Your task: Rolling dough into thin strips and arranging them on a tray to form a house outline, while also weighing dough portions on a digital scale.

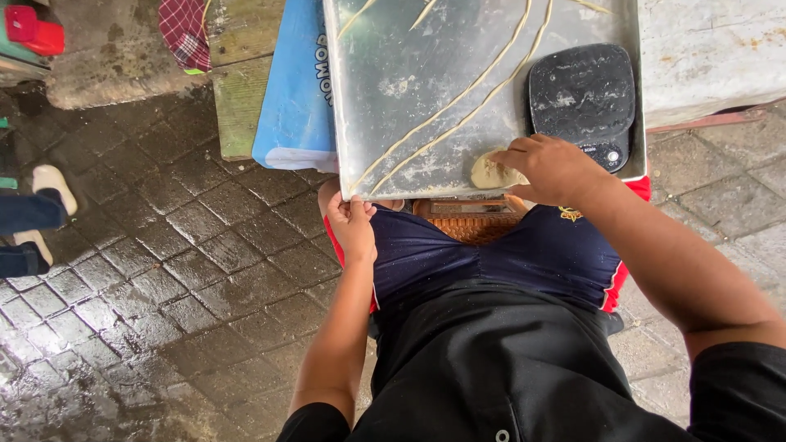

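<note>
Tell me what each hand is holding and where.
Left hand grips the metal tray at its near left corner. Right hand pinches the dough lump lying on the tray.

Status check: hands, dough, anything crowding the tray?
Left hand grips metal tray at its near corner. Right hand pinches dough lump. Dough strands cross tray; black scale close beside right hand.

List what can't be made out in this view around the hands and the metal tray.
- Dough lump, head view: partly covered by the right hand; its full shape is hidden.
- Metal tray: far side cut off by the top edge, as are the thin dough strands.
- Black scale: its small display is unreadable.
- Left hand: fingertips hidden under the tray corner.
- Woven basket: mostly hidden by tray and lap.
</note>
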